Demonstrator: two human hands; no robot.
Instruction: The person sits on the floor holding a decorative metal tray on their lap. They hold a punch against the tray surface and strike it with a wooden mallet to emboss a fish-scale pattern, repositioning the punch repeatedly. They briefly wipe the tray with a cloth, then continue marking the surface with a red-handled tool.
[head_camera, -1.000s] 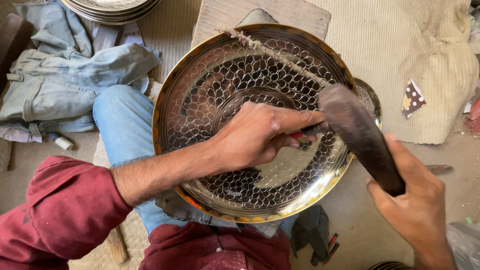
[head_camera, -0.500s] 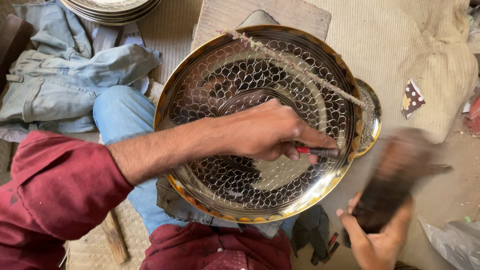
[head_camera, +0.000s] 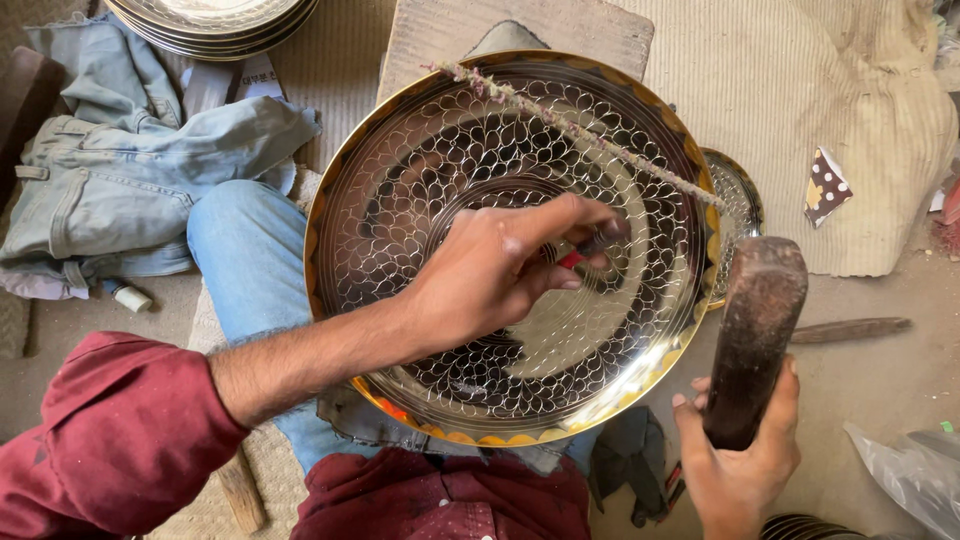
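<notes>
A large round brass plate with a hammered scale pattern rests tilted on my lap. My left hand reaches across its middle and pinches a small punch with a red band against the plate's surface. To the right of the plate, my right hand grips a dark, worn wooden mallet, held upright and clear of the rim. A frayed cord stretches diagonally over the plate's upper part.
Several stacked metal plates lie at the top left above crumpled denim clothes. A smaller patterned plate peeks from behind the big one. A beige cushion, a stick and a plastic bag lie to the right.
The mallet has swung from over the plate's right rim down low to the right, and is now raised upright beside the plate. My left hand shifted the punch slightly on the plate.
</notes>
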